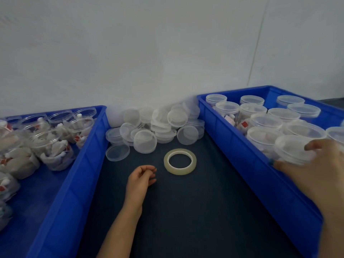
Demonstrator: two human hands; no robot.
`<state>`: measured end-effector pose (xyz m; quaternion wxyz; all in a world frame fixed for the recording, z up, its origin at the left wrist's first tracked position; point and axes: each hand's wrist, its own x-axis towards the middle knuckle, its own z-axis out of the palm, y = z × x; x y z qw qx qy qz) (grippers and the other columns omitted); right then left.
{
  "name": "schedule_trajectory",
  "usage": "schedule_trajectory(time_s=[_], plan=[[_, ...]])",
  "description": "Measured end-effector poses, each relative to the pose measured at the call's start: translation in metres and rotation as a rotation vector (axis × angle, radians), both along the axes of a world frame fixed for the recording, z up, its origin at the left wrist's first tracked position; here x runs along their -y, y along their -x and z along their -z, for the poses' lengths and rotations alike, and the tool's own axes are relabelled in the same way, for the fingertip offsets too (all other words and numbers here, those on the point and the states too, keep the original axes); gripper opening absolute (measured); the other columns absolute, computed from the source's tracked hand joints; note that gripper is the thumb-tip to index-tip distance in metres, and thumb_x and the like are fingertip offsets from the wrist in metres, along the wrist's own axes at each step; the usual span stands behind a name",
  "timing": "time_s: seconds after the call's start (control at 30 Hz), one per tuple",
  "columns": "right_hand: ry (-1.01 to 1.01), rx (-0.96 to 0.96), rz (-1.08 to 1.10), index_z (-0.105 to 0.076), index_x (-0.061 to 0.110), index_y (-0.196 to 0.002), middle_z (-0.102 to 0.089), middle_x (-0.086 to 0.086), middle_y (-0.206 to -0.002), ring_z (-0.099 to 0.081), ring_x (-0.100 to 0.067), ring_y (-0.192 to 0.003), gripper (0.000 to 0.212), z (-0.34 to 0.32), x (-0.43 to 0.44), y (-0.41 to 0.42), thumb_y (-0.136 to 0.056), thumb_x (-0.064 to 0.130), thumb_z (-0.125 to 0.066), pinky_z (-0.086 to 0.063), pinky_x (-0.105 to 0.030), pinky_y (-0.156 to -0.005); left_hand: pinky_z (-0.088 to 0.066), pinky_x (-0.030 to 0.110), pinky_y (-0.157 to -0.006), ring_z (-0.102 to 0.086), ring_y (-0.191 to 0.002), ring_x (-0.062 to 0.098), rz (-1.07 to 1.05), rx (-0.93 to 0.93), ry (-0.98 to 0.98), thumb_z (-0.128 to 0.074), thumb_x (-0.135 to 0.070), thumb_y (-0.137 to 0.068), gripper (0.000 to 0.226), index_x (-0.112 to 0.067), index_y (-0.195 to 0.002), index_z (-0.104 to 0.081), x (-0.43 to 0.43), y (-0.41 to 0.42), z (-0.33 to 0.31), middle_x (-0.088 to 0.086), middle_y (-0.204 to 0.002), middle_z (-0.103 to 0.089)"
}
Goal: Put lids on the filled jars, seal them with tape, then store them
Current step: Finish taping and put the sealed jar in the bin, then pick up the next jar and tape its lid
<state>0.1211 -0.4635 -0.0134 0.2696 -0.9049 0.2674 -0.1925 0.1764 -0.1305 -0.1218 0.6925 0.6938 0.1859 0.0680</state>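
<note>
My right hand [314,172] grips a clear lidded jar [292,148] at the near edge of the right blue crate [242,157], among several other lidded jars [264,121]. My left hand [142,176] rests on the dark table with its fingers loosely curled and nothing in it. A roll of clear tape [180,161] lies flat just right of that hand. A heap of clear lids [154,125] sits against the wall between the crates. The left blue crate [83,161] holds several open filled jars [53,148].
A white wall rises right behind the lid heap. The two crates flank a strip of dark table surface [186,211] that runs toward me. One single lid [117,152] lies apart near the left crate's wall.
</note>
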Motion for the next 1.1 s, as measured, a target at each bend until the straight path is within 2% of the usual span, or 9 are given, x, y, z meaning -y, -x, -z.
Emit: schedule_trajectory(time_s=[0.2, 0.4, 0.6, 0.73, 0.8, 0.83, 0.93, 1.03, 1.1], plan=[[0.218, -0.118, -0.005, -0.043, 0.012, -0.123, -0.038, -0.03, -0.134, -0.038, -0.048, -0.121, 0.076, 0.016, -0.005, 0.001, -0.076, 0.067, -0.068, -0.037, -0.058, -0.101, -0.052, 0.023, -0.076, -0.066, -0.099, 0.016, 0.007, -0.004, -0.028, -0.053, -0.005, -0.099, 0.018, -0.013, -0.099, -0.07, 0.001, 0.001, 0.0, 0.002, -0.104, -0.07], [0.302, -0.116, -0.008, -0.043, 0.007, -0.109, -0.037, -0.029, -0.124, -0.038, -0.046, -0.112, 0.057, 0.027, -0.012, 0.001, -0.088, 0.059, -0.053, -0.037, -0.061, -0.096, -0.052, 0.023, -0.08, -0.066, -0.098, 0.011, 0.07, -0.019, -0.178, -0.055, -0.009, -0.099, 0.018, -0.02, -0.099, -0.07, 0.004, 0.011, -0.002, -0.004, -0.106, -0.07], [0.318, -0.092, -0.07, -0.032, 0.011, -0.113, -0.039, -0.04, -0.127, -0.041, -0.061, -0.118, 0.075, 0.038, -0.024, 0.004, -0.07, 0.071, -0.047, -0.041, -0.073, -0.093, -0.045, 0.006, -0.078, -0.058, -0.098, -0.011, 0.288, 0.093, -0.561, -0.06, -0.014, -0.097, 0.024, -0.037, -0.096, -0.065, 0.013, 0.06, -0.018, -0.019, -0.106, -0.064], [0.472, -0.138, -0.155, -0.048, -0.01, -0.119, -0.039, -0.049, -0.13, -0.04, -0.065, -0.121, 0.088, 0.042, -0.041, -0.001, -0.064, 0.049, -0.083, -0.035, -0.074, -0.099, -0.039, 0.01, -0.093, -0.044, -0.118, -0.013, 0.341, 0.303, -0.985, -0.055, -0.035, -0.092, 0.014, -0.047, -0.101, -0.053, 0.005, 0.114, -0.052, -0.034, -0.115, -0.049], [0.528, -0.191, -0.215, -0.048, -0.015, -0.128, -0.032, -0.05, -0.139, -0.034, -0.065, -0.128, 0.1, 0.039, -0.062, 0.0, -0.064, 0.055, -0.081, -0.032, -0.073, -0.103, -0.042, 0.013, -0.089, -0.047, -0.115, -0.011, 0.327, 0.445, -1.2, -0.051, -0.043, -0.086, 0.017, -0.047, -0.102, -0.053, -0.01, 0.14, -0.077, -0.032, -0.115, -0.051], [0.558, -0.27, -0.242, -0.043, -0.007, -0.139, -0.026, -0.044, -0.148, -0.028, -0.061, -0.135, 0.105, 0.035, -0.075, 0.002, -0.069, 0.067, -0.071, -0.029, -0.071, -0.107, -0.044, 0.016, -0.087, -0.052, -0.111, -0.008, 0.297, 0.518, -1.278, -0.052, -0.043, -0.083, 0.02, -0.045, -0.102, -0.057, -0.021, 0.151, -0.09, -0.029, -0.115, -0.055], [0.628, -0.44, -0.516, -0.016, 0.024, -0.155, -0.015, -0.013, -0.163, -0.011, -0.039, -0.151, 0.088, 0.024, -0.124, 0.007, -0.088, 0.079, -0.03, -0.022, -0.057, -0.12, -0.05, 0.032, -0.088, -0.061, -0.109, 0.011, 0.111, 0.545, -1.446, -0.053, -0.041, -0.082, 0.026, -0.033, -0.101, -0.068, -0.067, 0.176, -0.116, -0.015, -0.116, -0.063], [0.526, -0.233, -1.06, -0.022, 0.026, -0.154, -0.024, 0.001, -0.162, -0.012, -0.024, -0.152, 0.061, 0.02, -0.188, 0.013, -0.102, 0.055, -0.036, -0.016, -0.037, -0.124, -0.049, 0.049, -0.094, -0.061, -0.11, 0.026, -0.12, 0.325, -1.615, -0.049, -0.039, -0.085, 0.034, -0.023, -0.106, -0.07, -0.125, 0.192, -0.125, -0.002, -0.119, -0.063], [0.38, -0.049, -1.401, -0.022, 0.026, -0.157, -0.021, 0.006, -0.164, -0.004, -0.013, -0.154, 0.056, 0.017, -0.239, 0.026, -0.106, 0.037, -0.042, 0.004, -0.021, -0.122, -0.051, 0.06, -0.09, -0.057, -0.113, 0.035, -0.252, 0.158, -1.7, -0.063, -0.03, -0.084, 0.031, -0.018, -0.112, -0.068, -0.171, 0.199, -0.116, 0.007, -0.122, -0.061]])
